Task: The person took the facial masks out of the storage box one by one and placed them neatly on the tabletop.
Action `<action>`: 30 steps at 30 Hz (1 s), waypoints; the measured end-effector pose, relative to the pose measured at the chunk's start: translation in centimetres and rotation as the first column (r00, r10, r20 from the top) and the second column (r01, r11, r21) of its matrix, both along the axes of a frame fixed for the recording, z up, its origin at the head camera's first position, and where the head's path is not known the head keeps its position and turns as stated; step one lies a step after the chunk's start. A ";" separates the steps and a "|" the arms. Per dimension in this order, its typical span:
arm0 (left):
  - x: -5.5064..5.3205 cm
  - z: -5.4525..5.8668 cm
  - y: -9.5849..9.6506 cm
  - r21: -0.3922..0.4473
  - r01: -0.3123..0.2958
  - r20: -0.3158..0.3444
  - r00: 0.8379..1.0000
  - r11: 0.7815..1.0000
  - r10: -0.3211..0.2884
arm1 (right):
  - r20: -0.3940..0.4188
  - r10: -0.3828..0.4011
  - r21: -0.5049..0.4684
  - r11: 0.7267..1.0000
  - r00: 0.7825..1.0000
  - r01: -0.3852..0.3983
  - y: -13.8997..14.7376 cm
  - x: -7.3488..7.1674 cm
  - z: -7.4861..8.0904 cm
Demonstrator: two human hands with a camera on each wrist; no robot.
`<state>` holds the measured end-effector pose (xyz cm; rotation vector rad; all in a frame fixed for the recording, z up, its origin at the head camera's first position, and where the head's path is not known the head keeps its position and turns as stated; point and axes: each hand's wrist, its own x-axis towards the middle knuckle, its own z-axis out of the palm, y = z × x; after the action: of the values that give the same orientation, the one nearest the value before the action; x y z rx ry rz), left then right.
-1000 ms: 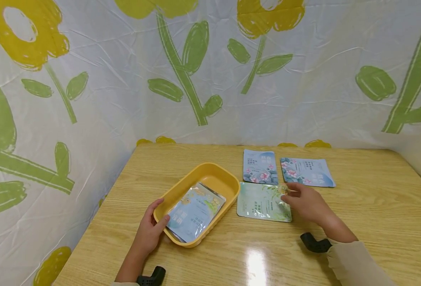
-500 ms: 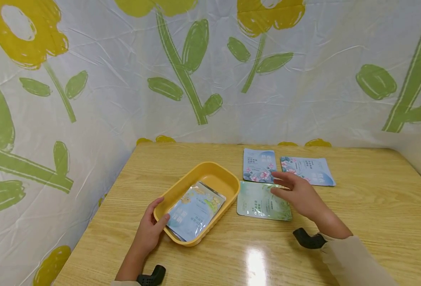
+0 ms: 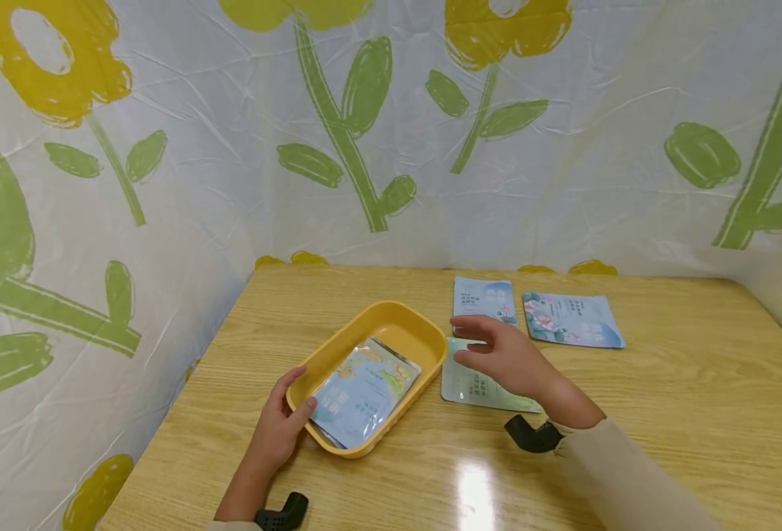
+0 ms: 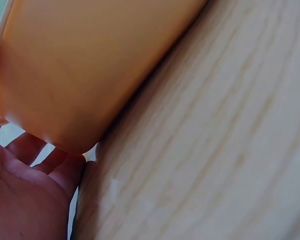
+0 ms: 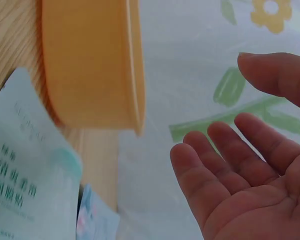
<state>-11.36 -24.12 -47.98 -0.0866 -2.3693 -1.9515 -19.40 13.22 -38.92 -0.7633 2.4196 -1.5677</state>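
Note:
A yellow plastic bin sits at an angle on the table, with blue sachets stacked inside it. My left hand grips its near left end, thumb over the rim and fingers along the outer wall; the left wrist view shows those fingers under the bin's corner. My right hand hovers over a green sachet, fingers spread and holding nothing. In the right wrist view the palm of that hand faces the camera, apart from the bin's wall.
Behind the green sachet lies a blue floral sachet, partly covered by my right hand. Another blue floral sachet lies to its right. The wooden table ends at a flower-print cloth at the back.
My right hand has moved left, from the green sachet's right end to over its left part near the bin. The left hand, bin and sachets have stayed put.

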 end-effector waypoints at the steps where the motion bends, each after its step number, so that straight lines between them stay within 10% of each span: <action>1: 0.0 0.0 0.0 0.002 0.000 -0.001 1.000 1.000 0.000 | -0.002 0.016 0.005 1.000 1.000 -0.016 -0.4 0.0 0.1; 16: 0.2 0.2 0.1 0.017 0.002 0.009 1.000 1.000 -0.002 | 0.014 0.199 0.320 0.928 0.980 -0.193 -7.1 -1.4 1.0; 30: 0.1 0.2 0.0 -0.026 -0.012 -0.015 1.000 1.000 0.012 | 0.122 0.226 0.332 0.909 0.967 -0.254 -9.7 -2.7 0.4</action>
<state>-11.26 -24.10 -47.82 -0.0872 -2.3807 -1.9086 -22.14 3.50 -38.47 -0.8670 2.3420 -1.0249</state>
